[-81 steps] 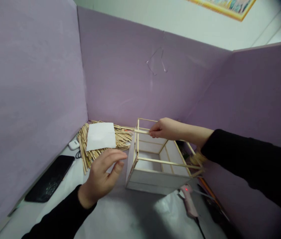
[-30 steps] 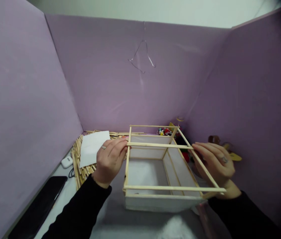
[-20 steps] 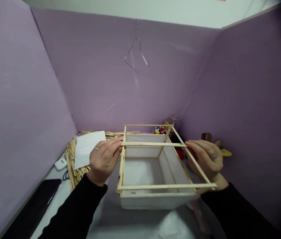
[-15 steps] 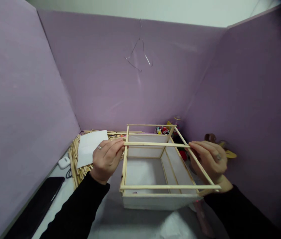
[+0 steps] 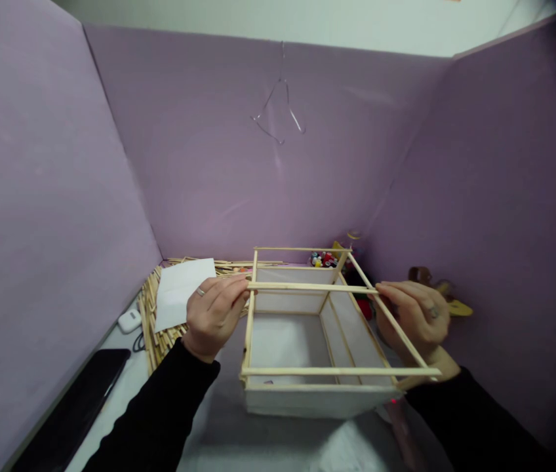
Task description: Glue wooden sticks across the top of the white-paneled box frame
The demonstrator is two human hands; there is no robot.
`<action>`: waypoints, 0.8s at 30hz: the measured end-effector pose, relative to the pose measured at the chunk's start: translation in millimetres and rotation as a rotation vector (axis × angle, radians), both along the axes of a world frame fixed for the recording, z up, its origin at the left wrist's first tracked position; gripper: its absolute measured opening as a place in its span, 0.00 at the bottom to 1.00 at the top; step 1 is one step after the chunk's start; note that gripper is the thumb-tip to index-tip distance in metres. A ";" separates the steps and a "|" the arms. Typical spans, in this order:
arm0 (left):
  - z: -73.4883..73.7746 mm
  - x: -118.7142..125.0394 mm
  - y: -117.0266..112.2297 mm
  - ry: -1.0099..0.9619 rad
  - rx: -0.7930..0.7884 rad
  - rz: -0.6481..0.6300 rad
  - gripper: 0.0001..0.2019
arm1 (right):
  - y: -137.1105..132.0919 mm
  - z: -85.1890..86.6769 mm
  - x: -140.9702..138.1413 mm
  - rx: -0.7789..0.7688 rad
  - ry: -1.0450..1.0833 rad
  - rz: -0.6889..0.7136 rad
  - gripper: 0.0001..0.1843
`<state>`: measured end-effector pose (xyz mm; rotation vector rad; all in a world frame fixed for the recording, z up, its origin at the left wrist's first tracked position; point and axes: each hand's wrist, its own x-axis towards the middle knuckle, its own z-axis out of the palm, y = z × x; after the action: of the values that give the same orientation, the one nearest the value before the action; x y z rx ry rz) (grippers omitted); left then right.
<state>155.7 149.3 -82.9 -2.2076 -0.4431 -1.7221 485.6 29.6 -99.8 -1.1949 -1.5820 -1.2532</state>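
A box-shaped frame of thin wooden sticks [image 5: 341,372] stands on the table in front of me, its lower part lined with white sheet. Across its top, from side rail to side rail, lies a wooden stick [image 5: 307,287]. My left hand [image 5: 216,314] pinches the stick's left end at the left rail. At the other end, my right hand [image 5: 414,318] has its fingers closed on the stick where it meets the right rail. A ring shows on each hand. The right thumb is mostly hidden behind the rail.
A pile of loose wooden sticks [image 5: 147,314] lies at the back left, with white paper [image 5: 184,292] on top. Beside it are a white case [image 5: 129,320] and a black phone-like slab [image 5: 76,406]. Purple walls [image 5: 268,183] enclose the table; a wire hanger [image 5: 278,111] hangs behind.
Both hands keep their hold on the stick's ends, and the stick stays across the frame. The whole view has shifted slightly.
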 end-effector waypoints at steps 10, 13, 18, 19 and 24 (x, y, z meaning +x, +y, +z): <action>-3.4 -15.1 -9.3 0.012 -0.092 0.114 0.25 | -10.5 5.8 3.2 0.012 0.034 0.031 0.37; 21.4 -30.7 -38.5 -0.114 -0.249 0.041 0.07 | -24.9 39.4 1.9 0.057 0.160 0.005 0.30; 84.8 -29.4 -107.0 0.273 -0.201 -0.114 0.13 | -2.8 124.1 -16.3 -0.546 0.139 0.029 0.10; 91.4 -21.2 -116.1 0.377 -0.175 -0.084 0.11 | 11.5 135.8 -22.3 -0.754 0.095 0.005 0.11; 78.2 34.0 -127.8 0.714 -0.102 0.147 0.03 | 86.9 144.7 -58.7 -1.352 0.110 -0.100 0.19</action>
<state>189.7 21.5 -4.7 -2.5819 -0.4917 -0.7622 426.9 116.5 44.9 -2.0552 -2.3313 0.0368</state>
